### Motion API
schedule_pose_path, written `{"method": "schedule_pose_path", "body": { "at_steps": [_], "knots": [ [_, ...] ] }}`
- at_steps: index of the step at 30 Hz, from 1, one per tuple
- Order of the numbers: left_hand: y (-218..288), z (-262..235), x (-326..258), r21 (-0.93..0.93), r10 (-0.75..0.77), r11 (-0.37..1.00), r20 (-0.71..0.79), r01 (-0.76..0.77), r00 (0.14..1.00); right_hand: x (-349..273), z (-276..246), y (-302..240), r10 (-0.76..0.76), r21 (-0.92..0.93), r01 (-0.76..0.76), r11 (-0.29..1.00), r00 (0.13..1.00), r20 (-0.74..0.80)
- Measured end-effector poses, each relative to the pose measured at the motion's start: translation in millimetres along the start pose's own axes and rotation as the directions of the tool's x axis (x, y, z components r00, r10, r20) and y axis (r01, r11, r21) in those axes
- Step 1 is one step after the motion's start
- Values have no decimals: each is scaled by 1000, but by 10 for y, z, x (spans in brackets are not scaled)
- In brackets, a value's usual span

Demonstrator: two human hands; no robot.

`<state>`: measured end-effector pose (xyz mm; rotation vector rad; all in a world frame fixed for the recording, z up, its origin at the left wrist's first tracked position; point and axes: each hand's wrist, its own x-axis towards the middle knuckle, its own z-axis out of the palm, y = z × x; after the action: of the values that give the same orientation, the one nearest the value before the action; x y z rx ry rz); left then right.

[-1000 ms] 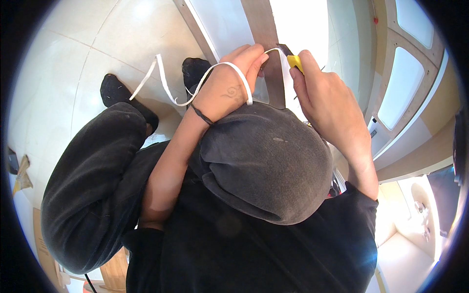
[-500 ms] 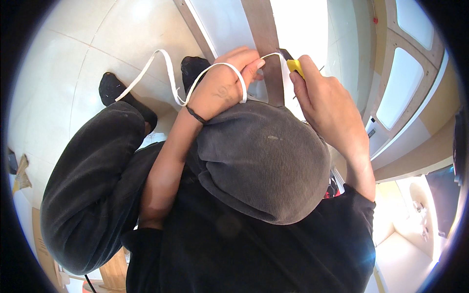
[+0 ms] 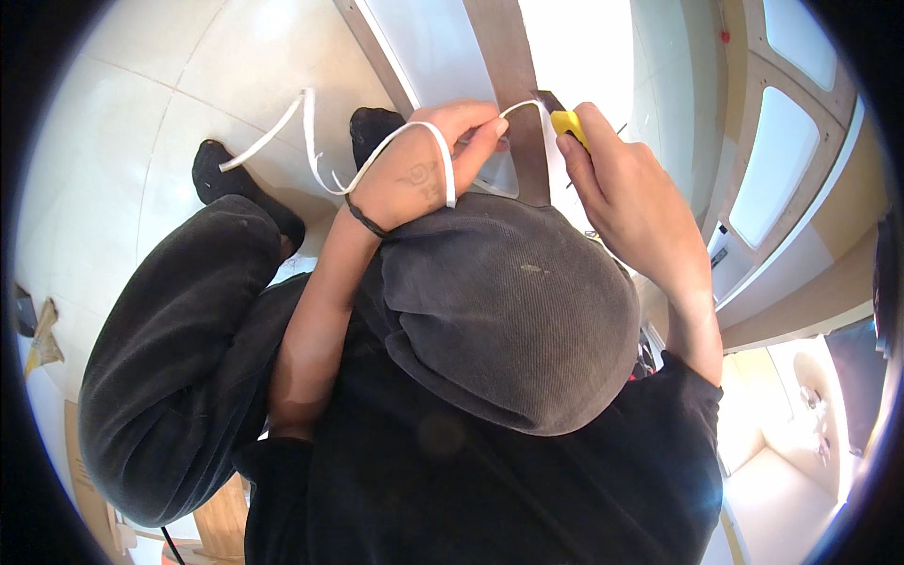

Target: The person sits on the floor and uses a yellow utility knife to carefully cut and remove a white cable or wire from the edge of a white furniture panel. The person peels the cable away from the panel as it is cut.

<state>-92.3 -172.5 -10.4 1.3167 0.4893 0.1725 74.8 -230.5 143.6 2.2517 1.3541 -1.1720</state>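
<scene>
My left hand (image 3: 414,174) is closed in a pinch on a narrow white strip (image 3: 449,179) beside the brown frame (image 3: 504,56) of a panel. The strip loops over the back of this hand, and its loose length trails left above the floor. From the pinch it arches right to the dark end of a yellow utility knife (image 3: 569,123). My right hand (image 3: 636,193) grips the knife, thumb and fingers wrapped round its handle. The knife's dark end lies at the frame's right edge; whether it touches the strip I cannot tell.
My knee in grey corduroy (image 3: 518,311) rises just below the hands. My other bent leg (image 3: 179,367) and a black-socked foot (image 3: 215,168) are at left on pale floor tiles (image 3: 122,122). At right stand wood-framed panels with white insets (image 3: 777,169).
The strip's loose length has shifted and bent more sharply, and its loop has slid left across my left hand. The knife in my right hand has barely moved.
</scene>
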Motion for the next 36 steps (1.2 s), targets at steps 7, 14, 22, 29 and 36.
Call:
{"method": "schedule_pose_path", "body": {
  "at_steps": [7, 14, 22, 29, 36],
  "knots": [
    [63, 163, 80, -16, -30, 999, -179, 27, 983, 3, -23, -12, -16, -11, 16, 1000, 1000, -9],
    [-39, 161, 48, -66, 23, 997, -137, -33, 990, 115, 19, -16, -47, 15, 48, 999, 999, -18],
    [-36, 74, 5, -42, -3, 999, -9, 3, 1000, -72, -87, 28, -4, 30, 1, 1000, 997, 71],
    [-89, 49, -14, -109, 8, 994, 38, -3, 999, -1, 93, 12, -68, -111, 61, 992, 996, -55],
    [-100, -1, -29, -42, 50, 998, 59, -47, 997, -60, 36, 40, -50, -97, 49, 994, 999, -14]
  ]
}}
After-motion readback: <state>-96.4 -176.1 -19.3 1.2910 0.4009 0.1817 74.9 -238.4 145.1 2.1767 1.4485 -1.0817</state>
